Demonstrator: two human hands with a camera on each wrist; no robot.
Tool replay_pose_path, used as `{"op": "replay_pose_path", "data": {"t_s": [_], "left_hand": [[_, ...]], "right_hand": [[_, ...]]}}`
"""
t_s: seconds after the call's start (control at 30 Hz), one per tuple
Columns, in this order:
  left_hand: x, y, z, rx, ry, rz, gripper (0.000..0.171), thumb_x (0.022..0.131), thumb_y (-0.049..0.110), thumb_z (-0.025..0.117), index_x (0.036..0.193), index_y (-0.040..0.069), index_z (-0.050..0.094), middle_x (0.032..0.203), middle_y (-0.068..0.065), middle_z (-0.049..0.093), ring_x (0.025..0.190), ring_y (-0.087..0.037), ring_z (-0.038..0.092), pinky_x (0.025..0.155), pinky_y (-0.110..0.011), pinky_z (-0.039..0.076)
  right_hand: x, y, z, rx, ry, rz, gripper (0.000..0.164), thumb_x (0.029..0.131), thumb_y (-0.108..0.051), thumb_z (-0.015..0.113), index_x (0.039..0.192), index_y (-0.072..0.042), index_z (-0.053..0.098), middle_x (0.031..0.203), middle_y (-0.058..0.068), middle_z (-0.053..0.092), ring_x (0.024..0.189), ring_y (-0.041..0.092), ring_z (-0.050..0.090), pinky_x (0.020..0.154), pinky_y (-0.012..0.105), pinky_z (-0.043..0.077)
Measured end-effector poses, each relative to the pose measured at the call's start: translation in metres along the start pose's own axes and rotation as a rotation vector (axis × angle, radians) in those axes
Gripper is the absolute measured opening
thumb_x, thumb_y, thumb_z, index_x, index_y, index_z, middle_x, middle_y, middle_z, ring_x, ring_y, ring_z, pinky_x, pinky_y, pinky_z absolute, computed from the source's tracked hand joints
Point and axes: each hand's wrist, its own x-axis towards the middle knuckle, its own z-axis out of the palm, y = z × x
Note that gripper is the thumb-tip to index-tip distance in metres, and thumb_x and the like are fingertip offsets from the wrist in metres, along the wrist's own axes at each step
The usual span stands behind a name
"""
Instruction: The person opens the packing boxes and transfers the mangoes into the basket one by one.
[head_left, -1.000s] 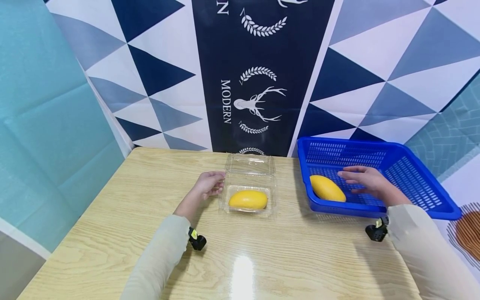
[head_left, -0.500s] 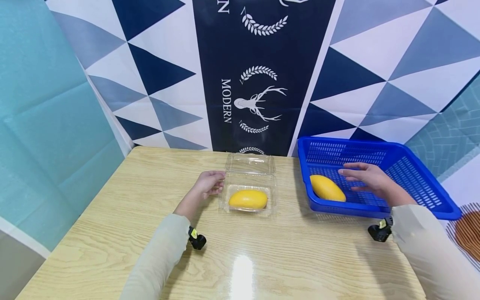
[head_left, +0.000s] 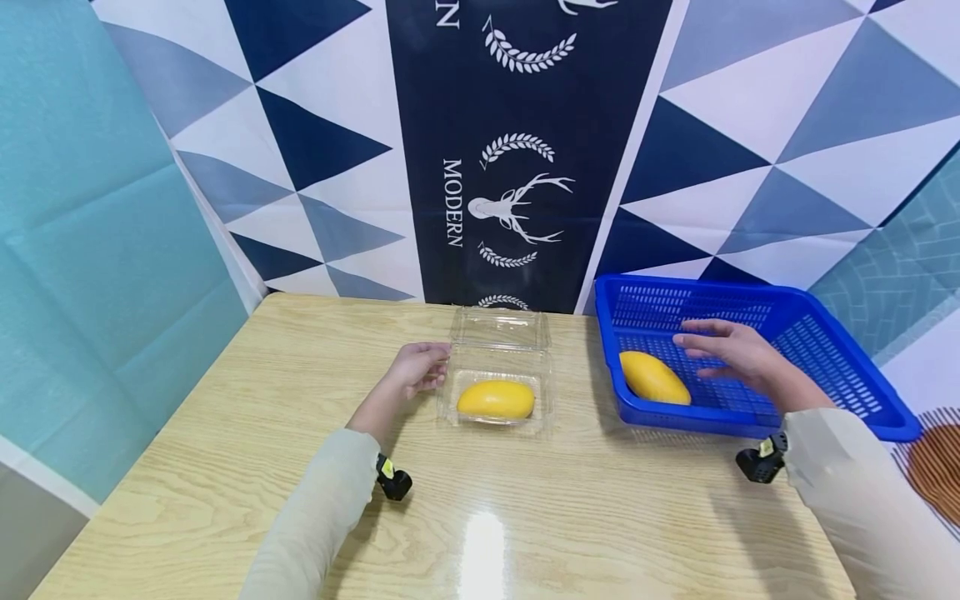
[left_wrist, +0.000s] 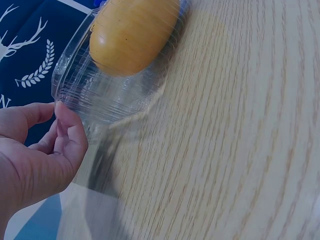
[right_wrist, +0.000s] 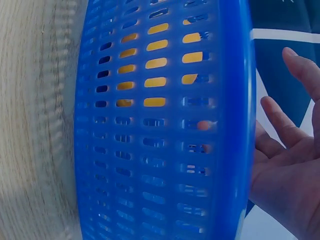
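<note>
A clear plastic clamshell box (head_left: pixel 545 375) stands with its lid raised at the back of the table, and a yellow mango (head_left: pixel 496 400) lies inside it. At the box's left rim, my left hand (head_left: pixel 417 367) pinches the edge between thumb and fingertips; the left wrist view shows that hand (left_wrist: pixel 45 145) beside the box wall. A second mango (head_left: pixel 654 377) lies in the left part of a blue slotted basket (head_left: pixel 750 423). Over the basket, right of that mango, my right hand (head_left: pixel 738 354) hovers with fingers spread and holds nothing. In the right wrist view the basket wall partly hides the fingers.
The wooden table (head_left: pixel 600 517) stretches in front of both containers. A patterned cloth wall (head_left: pixel 517 167) rises close behind the box and basket. The basket reaches out over the table's right side.
My right hand has shifted slightly back and up over the basket, its fingers still apart. The left hand, the box and both mangoes stay where they were.
</note>
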Motion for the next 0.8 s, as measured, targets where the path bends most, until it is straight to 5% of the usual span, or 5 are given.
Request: {"op": "replay_pose_path", "data": {"t_s": [0.8], "left_hand": [[-0.001, 0.000, 0.000, -0.004, 0.002, 0.003, 0.037, 0.093, 0.010, 0.052, 0.128, -0.002, 0.052, 0.085, -0.005, 0.054, 0.061, -0.007, 0.053, 0.055, -0.016, 0.052]], "right_hand": [[-0.003, -0.024, 0.006, 0.012, -0.023, -0.055, 0.081, 0.088, -0.052, 0.055, 0.146, -0.005, 0.024, 0.148, 0.023, 0.029, 0.131, 0.043, 0.035, 0.095, 0.048, 0.050]]}}
